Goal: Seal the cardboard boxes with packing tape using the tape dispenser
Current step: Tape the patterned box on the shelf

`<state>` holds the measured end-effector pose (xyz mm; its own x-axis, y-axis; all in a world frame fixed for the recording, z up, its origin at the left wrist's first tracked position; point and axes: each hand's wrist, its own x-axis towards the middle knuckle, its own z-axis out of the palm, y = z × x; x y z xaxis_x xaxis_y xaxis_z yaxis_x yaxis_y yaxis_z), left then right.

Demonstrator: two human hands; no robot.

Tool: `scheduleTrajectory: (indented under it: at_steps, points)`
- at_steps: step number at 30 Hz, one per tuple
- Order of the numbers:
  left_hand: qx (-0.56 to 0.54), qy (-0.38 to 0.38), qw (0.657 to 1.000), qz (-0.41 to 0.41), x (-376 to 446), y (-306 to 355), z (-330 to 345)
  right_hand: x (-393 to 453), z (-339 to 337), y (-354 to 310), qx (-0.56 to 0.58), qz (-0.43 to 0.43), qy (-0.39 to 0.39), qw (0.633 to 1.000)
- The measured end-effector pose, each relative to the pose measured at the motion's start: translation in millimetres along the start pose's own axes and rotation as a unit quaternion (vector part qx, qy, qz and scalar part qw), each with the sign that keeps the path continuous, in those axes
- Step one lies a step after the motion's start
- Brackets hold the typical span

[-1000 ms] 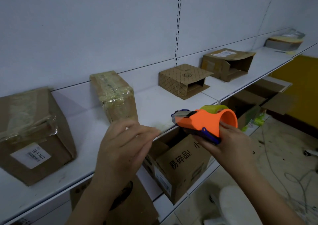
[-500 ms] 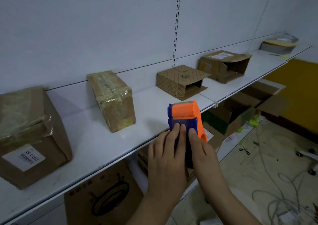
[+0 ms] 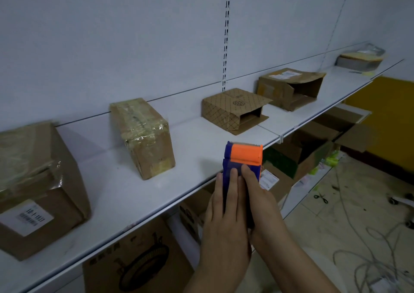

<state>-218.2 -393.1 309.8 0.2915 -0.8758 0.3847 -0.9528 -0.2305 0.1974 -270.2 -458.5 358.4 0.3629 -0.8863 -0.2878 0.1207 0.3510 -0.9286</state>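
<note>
I've got the orange-and-blue tape dispenser (image 3: 243,161) gripped by both my left hand (image 3: 226,214) and right hand (image 3: 261,205); the taped box's (image 3: 38,187) label (image 3: 25,217) is too blurred to read.

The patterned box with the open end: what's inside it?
The patterned box lies on the white shelf, its open end facing right. Only bare cardboard and a folded-out flap show; the deeper interior is dark, so contents cannot be told.
</note>
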Motion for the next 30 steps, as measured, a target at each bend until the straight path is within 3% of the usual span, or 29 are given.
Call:
scheduleTrajectory:
  at_steps: [4,7,13,17,23,30]
  points:
    - [-0.010,-0.017,0.999,0.039,1,-5,-1,6,-2,-2,-0.062,-0.037,0.036,0.997]
    - [-0.082,-0.052,0.993,0.067,-2,-13,5,10,-8,0,-0.105,-0.057,0.070,0.990]
    - [-0.162,-0.116,0.979,0.050,-9,-28,14,29,-37,-12,-0.115,-0.083,0.143,0.980]
    - [-0.181,-0.064,0.981,0.035,8,-48,18,45,-58,-19,-0.107,-0.058,0.155,0.981]
    - [-0.185,0.115,0.976,0.006,64,-54,5,76,-80,-29,-0.087,-0.030,0.150,0.984]
    - [-0.132,0.189,0.973,-0.027,166,-40,14,123,-113,-67,-0.168,-0.067,0.130,0.975]
